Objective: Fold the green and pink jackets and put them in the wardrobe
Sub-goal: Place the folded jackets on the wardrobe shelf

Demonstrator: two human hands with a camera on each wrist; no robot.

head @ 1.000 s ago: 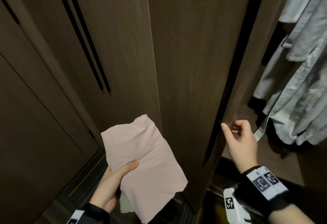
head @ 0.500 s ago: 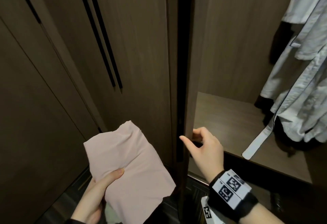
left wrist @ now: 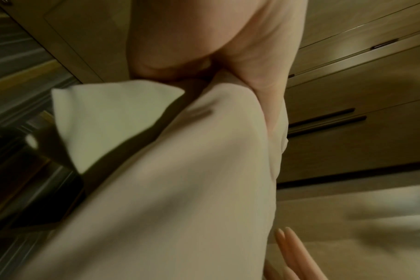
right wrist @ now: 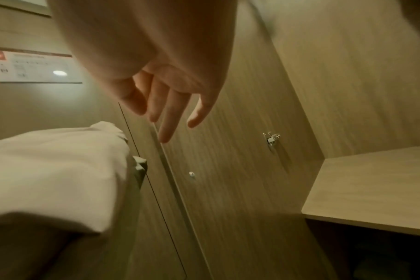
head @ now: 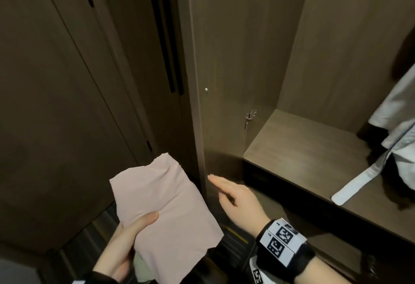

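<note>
My left hand (head: 132,236) holds the folded pink jacket (head: 170,203) from below, thumb on top. In the left wrist view the pink jacket (left wrist: 192,189) hangs over a pale green jacket (left wrist: 108,123), which is gripped in the same hand and shows only one corner. My right hand (head: 224,190) hovers with straight fingers just right of the open wardrobe door's edge (head: 199,149) and holds nothing. The right wrist view shows that hand (right wrist: 170,117) spread in front of the door's inner face.
The wardrobe's wooden shelf (head: 303,153) is bare on its left part. White garments (head: 399,115) hang at the right, and a white strap (head: 350,185) trails onto the shelf. A metal hinge (head: 251,116) sits on the panel. Closed cupboard doors (head: 56,104) stand at the left.
The wardrobe door has swung fully open to the left. My right hand has let go of its edge and straightened its fingers. My left hand keeps the jackets.
</note>
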